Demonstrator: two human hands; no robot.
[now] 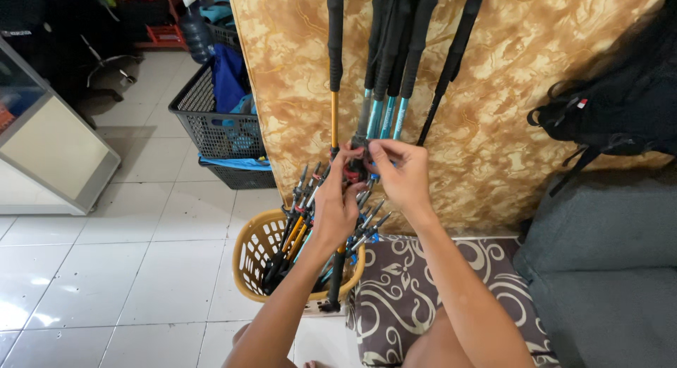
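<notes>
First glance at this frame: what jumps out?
Dead centre, the left hand and right hand pinch the red-and-black clamp of a trekking pole. Around them a bundle of poles leans on a gold marbled mattress, their tips crowded in a yellow basket on the white tiles.

I am in what looks like an outdoor-gear storeroom or rental shop: trekking poles point(386, 71) lean against an upright mattress point(508, 107), more fill a yellow basket point(257, 258), dark crates point(211, 128) hold clothing on white floor tiles point(127, 269), beside a glass counter point(42, 142).
</notes>
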